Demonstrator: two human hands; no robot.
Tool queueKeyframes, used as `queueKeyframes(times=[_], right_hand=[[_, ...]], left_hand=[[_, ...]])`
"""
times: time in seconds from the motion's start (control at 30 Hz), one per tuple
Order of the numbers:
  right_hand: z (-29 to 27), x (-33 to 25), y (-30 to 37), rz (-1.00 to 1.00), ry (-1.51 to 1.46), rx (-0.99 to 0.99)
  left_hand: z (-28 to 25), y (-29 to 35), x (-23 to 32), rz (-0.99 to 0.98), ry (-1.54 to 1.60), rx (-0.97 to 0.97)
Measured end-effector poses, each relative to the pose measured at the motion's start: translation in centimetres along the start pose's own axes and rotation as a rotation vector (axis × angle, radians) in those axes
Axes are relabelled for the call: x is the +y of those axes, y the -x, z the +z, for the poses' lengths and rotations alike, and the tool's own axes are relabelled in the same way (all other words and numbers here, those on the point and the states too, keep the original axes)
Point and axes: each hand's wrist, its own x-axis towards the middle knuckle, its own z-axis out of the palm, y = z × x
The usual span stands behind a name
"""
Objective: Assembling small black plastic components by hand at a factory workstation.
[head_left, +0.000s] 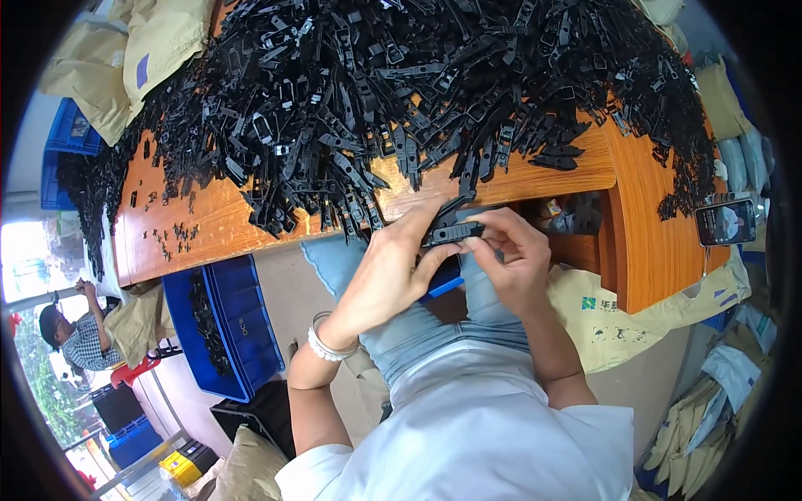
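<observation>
Over my lap, right at the table's front edge, a long narrow black plastic part (pixel 451 235) with a ribbed face is held between both hands. My left hand (pixel 386 271) has its fingers and thumb closed round the part's left end. At the other end, my right hand (pixel 518 252) pinches the tip with thumb and fingers; whether a smaller piece is in that pinch is hidden. Just above the held part, another dark piece (pixel 454 205) shows by my left fingers; I cannot tell if it is held too. A big heap of similar black plastic parts (pixel 376 92) covers the table beyond.
The wooden table (pixel 196 250) carries small scattered black bits (pixel 180 238) at left. An opened drawer compartment (pixel 576 219) is right of my hands. A phone (pixel 725 224) stands at the right. A blue crate (pixel 251 334) is on my left; another person (pixel 83 338) sits farther left.
</observation>
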Motion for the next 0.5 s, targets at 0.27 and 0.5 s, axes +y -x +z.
queueKeyframes(times=[0.27, 0.5], right_hand=[[-0.9, -1.6, -1.1, -0.198, 0.208, -0.090], [-1.8, 0.0, -0.5, -0.193, 0.261, -0.200]], left_hand=[[0.3, 1.3, 0.8, -0.051, -0.045, -0.031], [0.2, 1.3, -0.1, -0.025, -0.090, -0.119]])
